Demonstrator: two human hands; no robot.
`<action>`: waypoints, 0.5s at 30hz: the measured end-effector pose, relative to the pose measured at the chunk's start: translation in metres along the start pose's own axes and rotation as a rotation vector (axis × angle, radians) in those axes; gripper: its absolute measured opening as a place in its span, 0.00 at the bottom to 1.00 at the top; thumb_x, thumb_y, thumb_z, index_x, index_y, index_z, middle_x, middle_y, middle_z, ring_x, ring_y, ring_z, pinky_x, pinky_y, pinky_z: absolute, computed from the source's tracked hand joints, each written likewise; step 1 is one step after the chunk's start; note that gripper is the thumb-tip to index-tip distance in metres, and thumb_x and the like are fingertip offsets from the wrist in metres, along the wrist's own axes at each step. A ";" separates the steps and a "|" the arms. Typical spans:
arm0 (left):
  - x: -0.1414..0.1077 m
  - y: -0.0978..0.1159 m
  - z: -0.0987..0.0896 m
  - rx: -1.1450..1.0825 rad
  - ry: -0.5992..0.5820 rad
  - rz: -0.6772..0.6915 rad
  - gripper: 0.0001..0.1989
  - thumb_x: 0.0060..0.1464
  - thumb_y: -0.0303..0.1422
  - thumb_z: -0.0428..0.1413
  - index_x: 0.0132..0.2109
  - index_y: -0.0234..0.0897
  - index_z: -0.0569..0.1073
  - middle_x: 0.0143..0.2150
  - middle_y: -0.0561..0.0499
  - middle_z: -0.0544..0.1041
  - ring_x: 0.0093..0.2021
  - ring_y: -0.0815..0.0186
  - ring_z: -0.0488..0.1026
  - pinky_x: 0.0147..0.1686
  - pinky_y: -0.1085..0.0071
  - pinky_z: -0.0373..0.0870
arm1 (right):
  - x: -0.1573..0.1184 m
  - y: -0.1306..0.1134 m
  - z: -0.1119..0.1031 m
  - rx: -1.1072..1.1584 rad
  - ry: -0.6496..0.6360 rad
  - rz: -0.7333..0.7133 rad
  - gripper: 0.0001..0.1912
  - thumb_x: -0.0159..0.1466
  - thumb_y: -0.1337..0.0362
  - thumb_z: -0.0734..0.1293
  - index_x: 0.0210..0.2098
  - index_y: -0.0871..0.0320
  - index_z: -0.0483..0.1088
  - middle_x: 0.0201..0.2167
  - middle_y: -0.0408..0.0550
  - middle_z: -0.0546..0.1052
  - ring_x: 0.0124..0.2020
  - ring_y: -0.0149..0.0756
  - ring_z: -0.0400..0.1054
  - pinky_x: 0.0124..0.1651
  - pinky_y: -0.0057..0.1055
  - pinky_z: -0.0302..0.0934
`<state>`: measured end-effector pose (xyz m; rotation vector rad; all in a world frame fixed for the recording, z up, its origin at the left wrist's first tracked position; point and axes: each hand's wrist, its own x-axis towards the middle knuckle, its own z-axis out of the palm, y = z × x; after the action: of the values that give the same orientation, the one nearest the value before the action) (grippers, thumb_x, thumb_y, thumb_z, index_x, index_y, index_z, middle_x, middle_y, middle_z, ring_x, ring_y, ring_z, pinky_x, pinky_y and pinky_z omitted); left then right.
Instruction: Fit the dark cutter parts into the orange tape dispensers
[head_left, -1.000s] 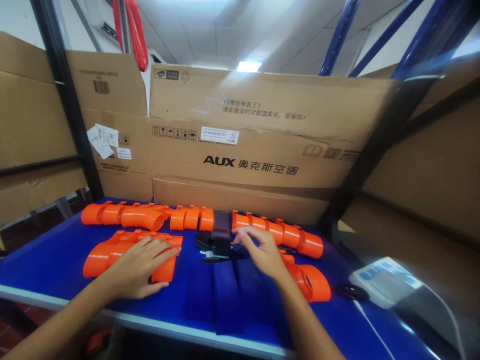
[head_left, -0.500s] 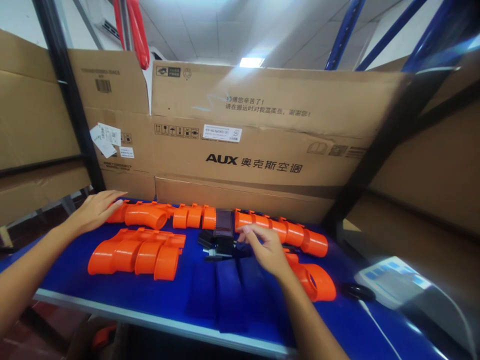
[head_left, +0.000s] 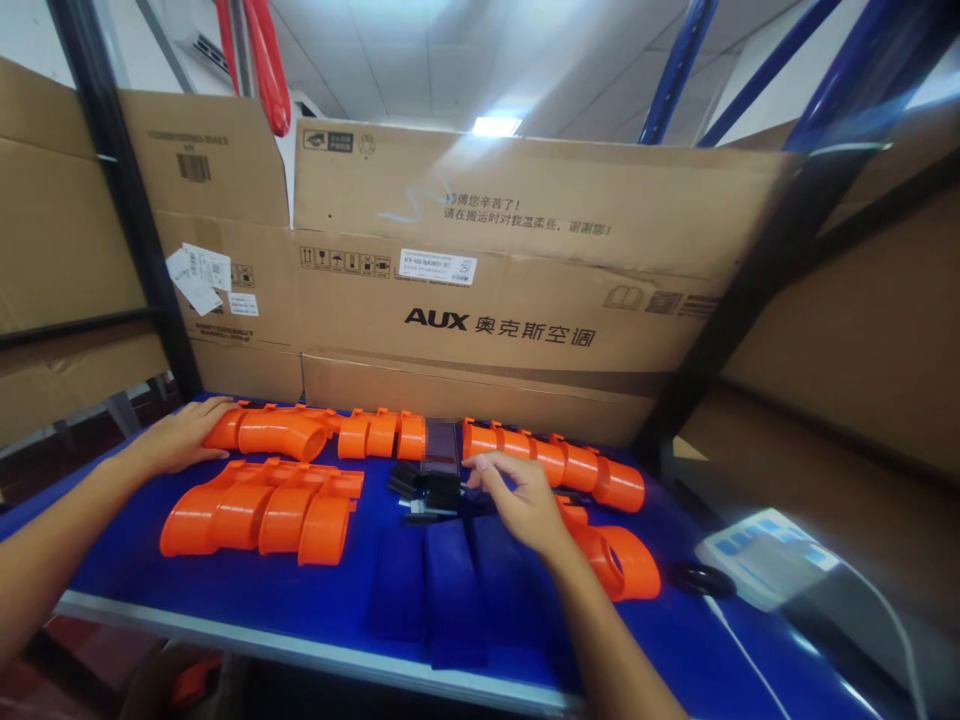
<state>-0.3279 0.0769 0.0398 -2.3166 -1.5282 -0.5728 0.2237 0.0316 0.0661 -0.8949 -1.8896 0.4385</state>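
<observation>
At the left end of the back row, my left hand (head_left: 180, 432) rests against an orange tube piece (head_left: 281, 432), fingers behind its end and thumb in front, apart. My right hand (head_left: 525, 495) is curled, thumb and forefinger close together beside another orange tube row (head_left: 544, 458); anything between them is too small to make out. Just left of those fingertips lie black clip-like parts (head_left: 431, 492). Dark blue strips (head_left: 454, 590) lie in front of them. A shorter orange group (head_left: 382, 435) and a dark flat rectangle (head_left: 442, 447) sit between the hands at the back.
Another orange group (head_left: 262, 515) lies at front left, and an orange piece (head_left: 634, 563) beside my right forearm. A black round object (head_left: 703, 580) and a white device (head_left: 769, 555) with a cable stand right. Cardboard (head_left: 480, 345) walls the blue table's back.
My left hand has come down onto the left end of the back orange row. The right hand keeps nearly the same pose. The whole view has shifted slightly.
</observation>
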 end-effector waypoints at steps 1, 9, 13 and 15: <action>0.002 0.003 -0.003 -0.003 -0.025 0.005 0.31 0.61 0.51 0.47 0.64 0.40 0.65 0.58 0.44 0.73 0.55 0.49 0.73 0.52 0.54 0.71 | 0.000 0.000 0.000 -0.005 -0.001 0.000 0.21 0.72 0.50 0.61 0.31 0.56 0.77 0.28 0.48 0.81 0.30 0.39 0.75 0.35 0.32 0.68; 0.009 0.013 -0.010 -0.070 -0.019 -0.007 0.32 0.57 0.50 0.49 0.62 0.36 0.68 0.51 0.42 0.76 0.50 0.49 0.75 0.51 0.55 0.70 | -0.001 0.000 0.000 -0.005 0.002 0.002 0.22 0.72 0.50 0.61 0.31 0.56 0.77 0.27 0.48 0.80 0.30 0.39 0.75 0.35 0.31 0.68; 0.003 0.002 -0.005 -0.038 0.039 0.029 0.32 0.54 0.49 0.52 0.62 0.37 0.70 0.50 0.42 0.77 0.46 0.50 0.75 0.47 0.56 0.70 | 0.000 0.002 0.000 -0.009 -0.005 -0.004 0.22 0.72 0.51 0.61 0.30 0.56 0.77 0.28 0.48 0.81 0.31 0.39 0.76 0.35 0.32 0.68; 0.001 -0.004 -0.002 -0.010 0.044 0.039 0.33 0.54 0.47 0.52 0.63 0.37 0.69 0.51 0.41 0.77 0.47 0.50 0.75 0.47 0.55 0.70 | 0.000 0.002 0.000 -0.015 -0.006 -0.010 0.23 0.72 0.51 0.61 0.29 0.56 0.77 0.29 0.48 0.81 0.32 0.40 0.76 0.37 0.32 0.68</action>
<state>-0.3319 0.0782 0.0421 -2.3202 -1.4602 -0.6194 0.2241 0.0331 0.0648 -0.8948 -1.9044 0.4223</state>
